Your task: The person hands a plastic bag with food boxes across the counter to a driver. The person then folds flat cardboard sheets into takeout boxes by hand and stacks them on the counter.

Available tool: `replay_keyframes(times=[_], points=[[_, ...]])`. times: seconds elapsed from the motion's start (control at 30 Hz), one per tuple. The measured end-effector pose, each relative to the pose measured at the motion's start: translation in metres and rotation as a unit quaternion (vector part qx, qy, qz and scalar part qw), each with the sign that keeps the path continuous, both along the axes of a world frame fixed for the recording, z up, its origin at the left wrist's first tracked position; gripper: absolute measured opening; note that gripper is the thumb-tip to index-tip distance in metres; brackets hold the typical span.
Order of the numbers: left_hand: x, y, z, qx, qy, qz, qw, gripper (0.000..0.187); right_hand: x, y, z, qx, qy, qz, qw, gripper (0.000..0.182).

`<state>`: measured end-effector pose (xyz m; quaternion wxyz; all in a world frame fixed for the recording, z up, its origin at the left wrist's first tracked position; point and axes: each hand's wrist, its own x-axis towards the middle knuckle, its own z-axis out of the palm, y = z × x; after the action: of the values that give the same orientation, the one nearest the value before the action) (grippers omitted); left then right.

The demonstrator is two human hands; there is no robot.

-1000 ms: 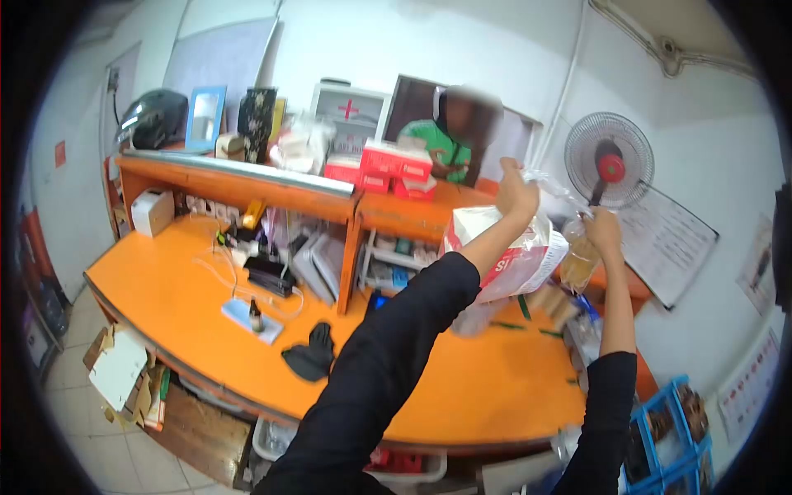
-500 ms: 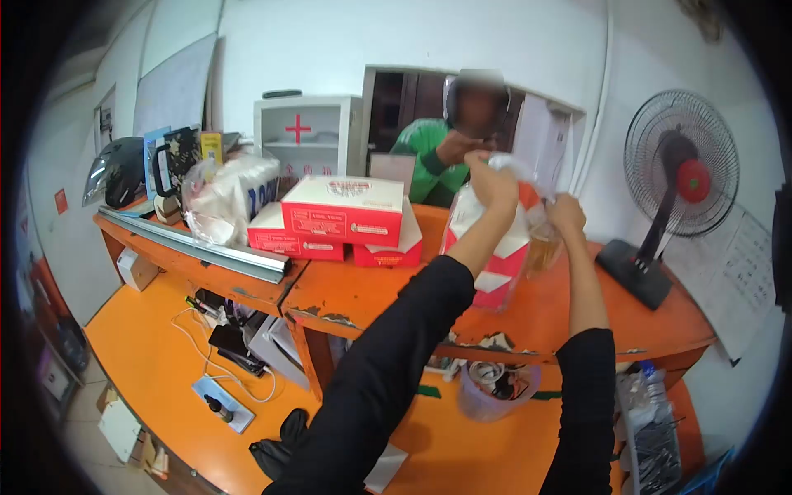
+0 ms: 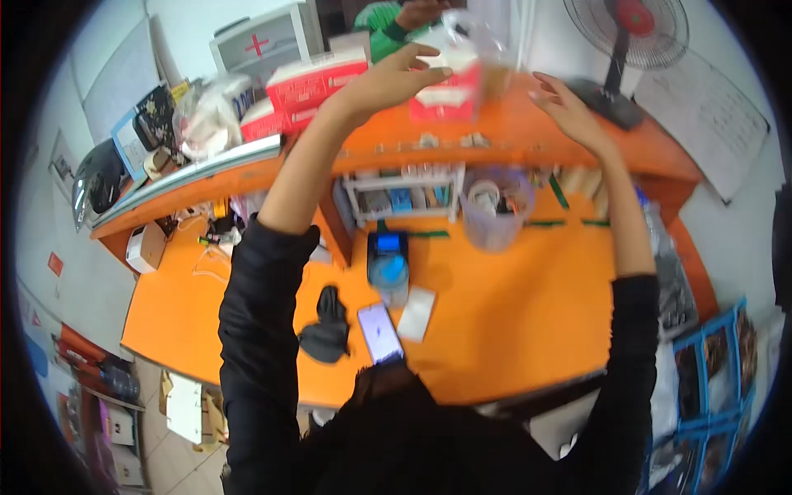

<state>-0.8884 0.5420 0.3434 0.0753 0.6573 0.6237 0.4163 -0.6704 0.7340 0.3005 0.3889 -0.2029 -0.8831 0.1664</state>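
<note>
My left hand [image 3: 394,82] is raised over the orange counter [image 3: 511,136], fingers apart and empty, just left of a red and white box [image 3: 445,101] in a clear plastic bag [image 3: 472,37]. To the right of the bag, my right hand [image 3: 565,109] hangs over the counter with its fingers spread and nothing in them. The bagged box stands between my hands, somewhat blurred. Behind it are the green sleeve [image 3: 379,29] and a hand of another person near the bag's top. More red and white boxes [image 3: 318,81] are stacked to the left.
A fan [image 3: 627,49] stands at the right end of the counter. On the lower desk [image 3: 511,313] are a phone [image 3: 380,333], a lidded cup [image 3: 389,280], a black card machine [image 3: 386,246], a black pouch [image 3: 326,338] and a clear bin [image 3: 497,216]. A metal rail [image 3: 198,169] lies at left.
Both my hands have come off the bagged box and drawn apart, fingers now open. The view has tilted down, showing more of the lower desk.
</note>
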Motion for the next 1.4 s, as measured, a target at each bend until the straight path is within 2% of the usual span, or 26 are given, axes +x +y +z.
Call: replay_keyframes(times=[0.03, 0.1, 0.13, 0.17, 0.23, 0.3, 0.33, 0.37, 0.43, 0.5, 0.57, 0.6, 0.67, 0.73, 0.77, 0.9, 0.93, 0.97, 1.03, 1.1, 1.2, 1.23, 1.3, 1.33, 1.37, 1.4], points=[[0.021, -0.032, -0.014, -0.015, -0.007, -0.009, 1.0, 0.056, 0.036, -0.034, -0.014, -0.012, -0.009, 0.055, 0.998, 0.055], [0.062, -0.089, -0.043, -0.043, -0.088, -0.147, 0.984, 0.049, 0.119, -0.126, -0.047, -0.139, -0.019, 0.075, 0.987, 0.047], [0.08, -0.112, -0.066, -0.054, -0.011, -0.188, 0.981, 0.047, 0.164, -0.17, -0.068, -0.145, -0.08, 0.009, 0.986, 0.044], [0.097, -0.131, -0.091, -0.06, 0.068, -0.232, 0.969, 0.045, 0.208, -0.214, -0.094, -0.18, -0.055, 0.022, 0.982, 0.044], [0.133, -0.142, -0.163, -0.106, 0.064, -0.439, 0.89, 0.045, 0.292, -0.306, -0.146, -0.337, -0.006, -0.07, 0.939, 0.042], [0.192, -0.161, -0.214, -0.248, 0.041, -0.527, 0.812, 0.045, 0.366, -0.409, -0.201, -0.352, -0.01, -0.249, 0.902, 0.04], [0.218, -0.165, -0.258, -0.248, 0.034, -0.546, 0.799, 0.044, 0.397, -0.464, -0.229, -0.383, 0.016, -0.291, 0.877, 0.039], [0.253, -0.173, -0.299, -0.247, 0.025, -0.573, 0.781, 0.043, 0.428, -0.518, -0.249, -0.408, 0.044, -0.342, 0.845, 0.038], [0.319, -0.212, -0.332, -0.308, 0.0, -0.56, 0.769, 0.04, 0.454, -0.618, -0.262, -0.484, 0.168, -0.427, 0.745, 0.036], [0.38, -0.254, -0.375, -0.295, -0.078, -0.62, 0.723, 0.038, 0.486, -0.698, -0.29, -0.51, 0.253, -0.489, 0.661, 0.036], [0.429, -0.3, -0.411, -0.425, -0.175, -0.618, 0.638, 0.034, 0.522, -0.76, -0.324, -0.5, 0.282, -0.58, 0.578, 0.039], [0.456, -0.323, -0.425, -0.429, -0.158, -0.637, 0.62, 0.034, 0.544, -0.782, -0.349, -0.482, 0.324, -0.61, 0.539, 0.04], [0.505, -0.364, -0.435, -0.462, -0.139, -0.621, 0.617, 0.032, 0.581, -0.825, -0.368, -0.445, 0.36, -0.653, 0.496, 0.039], [0.566, -0.4, -0.426, -0.435, -0.11, -0.653, 0.61, 0.033, 0.628, -0.865, -0.38, -0.423, 0.391, -0.668, 0.472, 0.038], [0.6, -0.42, -0.418, -0.406, -0.088, -0.674, 0.611, 0.033, 0.658, -0.887, -0.385, -0.402, 0.376, -0.69, 0.47, 0.037], [0.764, -0.502, -0.413, -0.379, -0.094, -0.732, 0.559, 0.031, 0.796, -0.984, -0.411, -0.323, 0.329, -0.773, 0.435, 0.033], [0.804, -0.521, -0.42, -0.365, -0.071, -0.732, 0.571, 0.03, 0.842, -1.015, -0.435, -0.268, 0.271, -0.822, 0.424, 0.032], [0.838, -0.535, -0.423, -0.365, -0.065, -0.74, 0.561, 0.03, 0.875, -1.033, -0.436, -0.264, 0.276, -0.827, 0.413, 0.032], [0.893, -0.564, -0.424, -0.289, -0.008, -0.741, 0.606, 0.031, 0.945, -1.059, -0.425, -0.216, 0.048, -0.896, 0.385, 0.035], [0.925, -0.587, -0.421, -0.335, -0.011, -0.731, 0.595, 0.032, 1.009, -1.073, -0.42, -0.237, -0.016, -0.91, 0.34, 0.042], [0.948, -0.612, -0.438, -0.39, -0.026, -0.736, 0.553, 0.028, 1.073, -1.087, -0.411, -0.179, -0.15, -0.911, 0.34, 0.047], [0.954, -0.62, -0.439, -0.385, -0.019, -0.739, 0.552, 0.028, 1.086, -1.091, -0.407, -0.177, -0.143, -0.914, 0.336, 0.047], [0.962, -0.632, -0.436, -0.413, 0.02, -0.714, 0.565, 0.028, 1.1, -1.094, -0.4, -0.32, -0.098, -0.847, 0.412, 0.045], [0.966, -0.637, -0.432, -0.397, 0.04, -0.72, 0.568, 0.029, 1.1, -1.091, -0.399, -0.341, -0.116, -0.828, 0.43, 0.042], [0.97, -0.64, -0.431, -0.397, 0.043, -0.72, 0.568, 0.029, 1.096, -1.089, -0.398, -0.376, -0.142, -0.818, 0.411, 0.039], [0.971, -0.645, -0.431, -0.402, 0.044, -0.718, 0.567, 0.029, 1.095, -1.092, -0.402, -0.367, -0.152, -0.812, 0.428, 0.036]])
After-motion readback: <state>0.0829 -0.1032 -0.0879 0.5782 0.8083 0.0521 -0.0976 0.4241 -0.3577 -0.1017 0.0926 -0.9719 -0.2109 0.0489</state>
